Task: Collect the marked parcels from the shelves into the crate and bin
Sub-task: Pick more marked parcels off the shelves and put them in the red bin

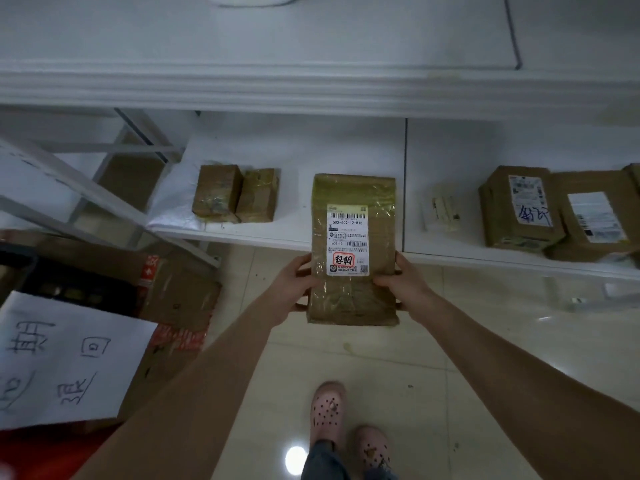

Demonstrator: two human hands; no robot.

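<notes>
Fingers (306,264) of left hand (294,286) and right hand (406,285) were curled round the labelled parcel (353,202), frame centre, over shelf (298,202) edge.

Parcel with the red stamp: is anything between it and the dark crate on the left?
Yes. A cardboard box sits on the floor between the parcel and the crate. The left hand and right hand hold the parcel in the air, so it can probably pass over.
</notes>
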